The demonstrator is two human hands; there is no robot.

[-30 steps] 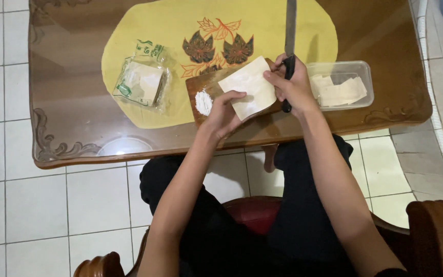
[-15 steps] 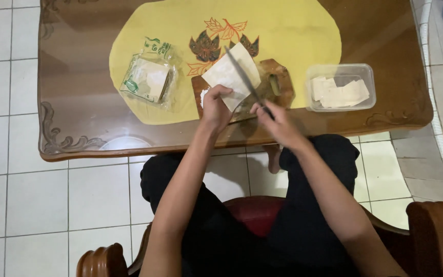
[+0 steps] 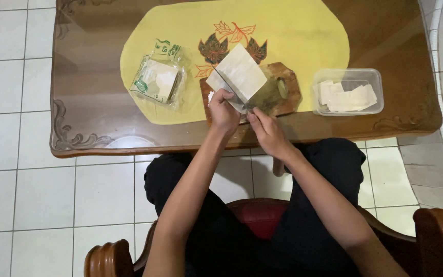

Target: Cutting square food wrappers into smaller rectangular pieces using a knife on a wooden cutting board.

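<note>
From the head camera, you sit at the near edge of the table (image 3: 98, 113), and the wooden cutting board (image 3: 283, 100) lies close to that edge, half on the yellow mat (image 3: 293, 36). To the left of the board, the mat and the bare wood give you open room up to the clear bag of wrappers (image 3: 157, 79). To the right, the clear plastic container (image 3: 348, 92) with cut pale pieces sits just beside the board, so room there is tight. The far part of the mat is free.

The pale square sheet (image 3: 239, 72) lies on the board's far-left part, 1 corner pointing away from you.

Your left hand (image 3: 224, 110) reaches straight forward, fingers curled and pressing down on the sheet's near corner. Your right hand (image 3: 267, 131) comes in from the right, wrist angled inward, fingers closed around the handle of a knife (image 3: 234, 87). The blade runs diagonally across the sheet toward the far left.
</note>
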